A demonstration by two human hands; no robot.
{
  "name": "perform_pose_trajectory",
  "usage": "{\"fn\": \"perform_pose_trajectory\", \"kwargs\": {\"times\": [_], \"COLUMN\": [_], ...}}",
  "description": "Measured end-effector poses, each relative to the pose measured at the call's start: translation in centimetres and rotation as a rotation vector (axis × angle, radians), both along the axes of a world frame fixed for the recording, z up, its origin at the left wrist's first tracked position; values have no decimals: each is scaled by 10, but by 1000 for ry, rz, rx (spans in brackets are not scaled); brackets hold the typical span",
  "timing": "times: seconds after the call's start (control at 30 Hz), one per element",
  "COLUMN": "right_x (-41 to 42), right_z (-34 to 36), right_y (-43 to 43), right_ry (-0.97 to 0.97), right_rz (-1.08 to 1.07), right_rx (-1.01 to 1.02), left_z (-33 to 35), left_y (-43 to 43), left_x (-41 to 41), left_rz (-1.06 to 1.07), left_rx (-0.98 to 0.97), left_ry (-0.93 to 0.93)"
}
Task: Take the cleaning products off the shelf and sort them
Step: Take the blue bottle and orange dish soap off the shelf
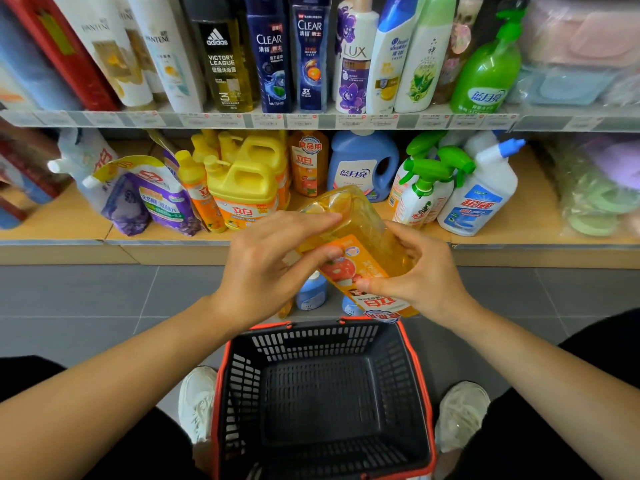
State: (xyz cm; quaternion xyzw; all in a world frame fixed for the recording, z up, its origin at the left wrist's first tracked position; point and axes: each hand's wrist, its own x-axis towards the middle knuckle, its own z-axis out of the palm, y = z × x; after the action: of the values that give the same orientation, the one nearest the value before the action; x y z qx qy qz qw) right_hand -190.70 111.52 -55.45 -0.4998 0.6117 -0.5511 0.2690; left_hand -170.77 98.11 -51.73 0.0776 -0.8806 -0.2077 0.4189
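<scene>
Bright, even light falls from above, leaving soft shadow under the upper shelf [311, 121]. Pale glare sits on the orange bottle [374, 244] at centre frame. Wide-angle distortion bends straight lines at the left and right edges, where detail turns soft and blurred

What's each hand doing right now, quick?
The left hand is holding the orange bottle, thumb and fingers on it.
The right hand is gripping the same bottle from the other side.
</scene>
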Motion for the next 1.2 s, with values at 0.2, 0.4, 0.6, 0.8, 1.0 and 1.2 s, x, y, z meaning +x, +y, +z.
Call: {"fn": "perform_pose_trajectory", "kwargs": {"times": [0.2,0.4,0.6,0.8,1.0,1.2], "right_x": [1,5,2,4,4,7], "right_z": [3,6,5,1,-9,-13], "right_y": [-2,2,1,-2,-3,-4], "right_ry": [36,13,-85,-195,-423,-539], "right_rz": [-12,-26,67,63,83,100], "right_rx": [-13,-1,3,21,64,96], "left_z": [-1,-8,0,3,4,0], "left_y": [-3,6,0,1,-16,-18], "left_x": [-2,1,-2,-3,2,-1], "left_rz": [-70,-29,-34,-81,55,48], "left_rx": [18,-88,-45,29,29,432], "left_ry": [-143,-30,-77,-249,-211,-47]}}
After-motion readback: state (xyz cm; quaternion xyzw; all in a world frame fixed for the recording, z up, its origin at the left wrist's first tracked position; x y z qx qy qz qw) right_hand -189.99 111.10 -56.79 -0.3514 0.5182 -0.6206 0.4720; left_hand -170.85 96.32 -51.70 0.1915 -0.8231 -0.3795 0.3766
